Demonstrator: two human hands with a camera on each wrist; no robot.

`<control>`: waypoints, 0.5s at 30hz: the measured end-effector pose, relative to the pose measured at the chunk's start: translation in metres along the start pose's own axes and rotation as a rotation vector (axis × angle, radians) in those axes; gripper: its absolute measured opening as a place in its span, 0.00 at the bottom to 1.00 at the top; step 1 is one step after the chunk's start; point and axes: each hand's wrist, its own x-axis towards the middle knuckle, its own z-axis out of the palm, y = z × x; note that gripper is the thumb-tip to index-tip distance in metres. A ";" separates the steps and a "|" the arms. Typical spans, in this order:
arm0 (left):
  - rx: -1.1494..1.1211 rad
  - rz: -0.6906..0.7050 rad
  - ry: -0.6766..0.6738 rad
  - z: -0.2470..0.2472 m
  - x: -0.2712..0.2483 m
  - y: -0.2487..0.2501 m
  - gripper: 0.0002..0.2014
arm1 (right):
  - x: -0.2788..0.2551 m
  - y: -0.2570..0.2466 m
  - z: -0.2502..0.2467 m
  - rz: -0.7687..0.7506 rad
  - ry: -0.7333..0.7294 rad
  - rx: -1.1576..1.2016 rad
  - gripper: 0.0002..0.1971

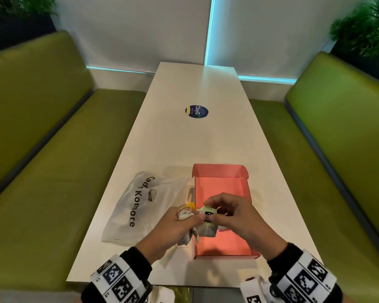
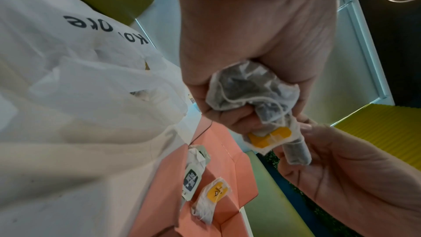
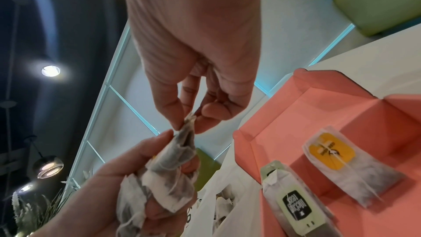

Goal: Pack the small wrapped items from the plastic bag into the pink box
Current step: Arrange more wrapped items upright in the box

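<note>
My left hand [image 1: 184,223] grips a crumpled bundle of tea bags [image 2: 246,89] just above the near left corner of the open pink box [image 1: 219,184]. One bag in the bundle carries a yellow tag [image 2: 271,136]. My right hand [image 3: 190,121] pinches the tip of one bag sticking up from the bundle [image 3: 168,170]. Two tea bags lie in the box: one with a yellow tag [image 3: 341,167], and one with a pale green and black tag [image 3: 293,205] against the left wall. The white plastic bag [image 1: 138,206] lies flat to the left of the box.
A long white table [image 1: 190,138] carries the bag and the box, with a round dark sticker [image 1: 196,111] further away. Green benches [image 1: 53,138] run along both sides. More tea bags show through the plastic bag's mouth [image 3: 223,203].
</note>
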 end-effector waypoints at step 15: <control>0.348 0.368 0.371 0.006 -0.003 -0.011 0.09 | 0.007 0.006 -0.001 0.124 0.106 0.031 0.08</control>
